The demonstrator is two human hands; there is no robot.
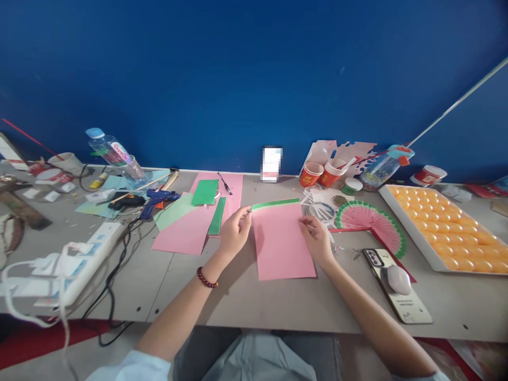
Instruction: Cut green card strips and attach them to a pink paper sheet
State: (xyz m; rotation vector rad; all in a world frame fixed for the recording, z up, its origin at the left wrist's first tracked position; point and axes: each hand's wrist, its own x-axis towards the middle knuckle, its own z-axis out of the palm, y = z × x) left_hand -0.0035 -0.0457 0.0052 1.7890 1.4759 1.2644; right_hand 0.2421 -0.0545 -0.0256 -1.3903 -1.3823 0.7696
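Note:
A pink sheet of paper (282,244) with a green strip (278,202) along its far edge is between my hands, over the front middle of the table. My left hand (237,228) pinches the sheet's upper left corner. On the other side, my right hand (316,235) pinches its right edge, a little below the strip. Left of the sheet lie more pink paper (184,231), a green card (205,192) and a green strip of paper (217,216). A pleated pink paper fan (369,219) with a green rim is spread out to the right.
At the right stand a tray of orange balls (448,225) and a phone (397,293) lying flat. Red paper cups (311,173) and a bottle (381,168) are at the back. Leftward are a power strip (95,256), cables (115,264) and a tilted plastic bottle (113,151).

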